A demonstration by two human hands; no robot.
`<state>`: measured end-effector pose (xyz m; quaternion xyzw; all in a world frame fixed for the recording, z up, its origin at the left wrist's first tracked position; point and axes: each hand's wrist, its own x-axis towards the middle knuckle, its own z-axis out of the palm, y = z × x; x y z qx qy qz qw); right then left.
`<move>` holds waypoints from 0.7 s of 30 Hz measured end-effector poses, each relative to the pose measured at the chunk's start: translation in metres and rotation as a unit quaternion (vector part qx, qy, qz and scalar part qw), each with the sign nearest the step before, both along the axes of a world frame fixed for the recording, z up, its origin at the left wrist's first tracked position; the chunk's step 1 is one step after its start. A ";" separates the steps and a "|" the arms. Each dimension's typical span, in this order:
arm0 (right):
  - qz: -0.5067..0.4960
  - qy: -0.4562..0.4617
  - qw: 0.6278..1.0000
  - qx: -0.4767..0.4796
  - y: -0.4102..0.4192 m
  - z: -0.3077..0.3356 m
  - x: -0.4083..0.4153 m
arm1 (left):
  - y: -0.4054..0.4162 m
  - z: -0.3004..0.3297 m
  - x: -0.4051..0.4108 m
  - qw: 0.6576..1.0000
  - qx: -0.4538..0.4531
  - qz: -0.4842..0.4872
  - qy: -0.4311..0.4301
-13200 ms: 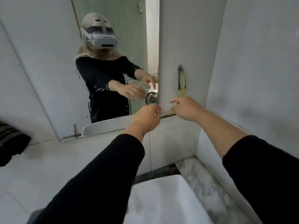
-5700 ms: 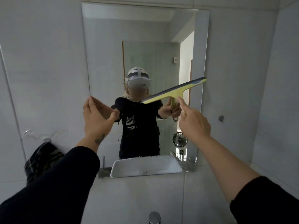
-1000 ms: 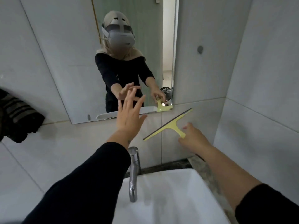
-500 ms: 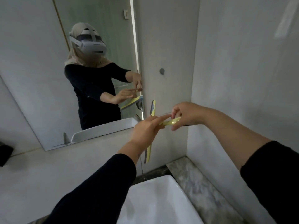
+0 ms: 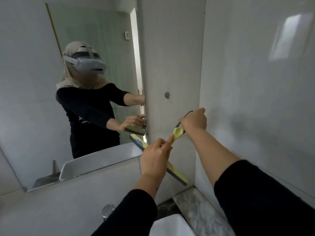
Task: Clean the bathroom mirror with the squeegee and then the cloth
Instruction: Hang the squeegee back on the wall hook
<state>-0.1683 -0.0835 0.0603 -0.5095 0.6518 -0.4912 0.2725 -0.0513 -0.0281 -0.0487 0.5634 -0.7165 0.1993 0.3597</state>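
Head view has the right hand [image 5: 193,120] closed on the squeegee [image 5: 177,132] handle's loop by the wall hook [image 5: 167,94], left hand [image 5: 155,159] pinching its neck, right of the mirror [image 5: 42,92] — apparently hanging it, cloth next.

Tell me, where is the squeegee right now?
The squeegee is held in both hands just right of the mirror's lower corner, below the wall hook, its blade slanting down toward the counter.
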 end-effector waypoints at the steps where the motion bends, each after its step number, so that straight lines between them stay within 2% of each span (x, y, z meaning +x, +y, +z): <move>1: -0.002 -0.010 1.000 0.002 -0.005 -0.001 0.006 | -0.003 -0.004 0.000 1.000 0.008 0.003 0.005; 4: 0.009 -0.024 1.000 -0.011 -0.021 -0.002 0.023 | -0.015 -0.016 0.006 0.999 0.040 0.004 0.030; 9: 0.059 -0.012 0.996 -0.069 -0.047 0.002 0.045 | -0.042 -0.028 0.009 0.987 0.103 -0.076 0.100; 13: 0.087 0.004 0.989 -0.121 -0.069 0.015 0.051 | -0.075 -0.023 0.013 0.987 0.085 -0.077 0.109; 21: 0.104 -0.021 0.983 -0.150 -0.091 0.003 0.048 | -0.104 -0.026 0.008 0.978 0.156 -0.085 0.110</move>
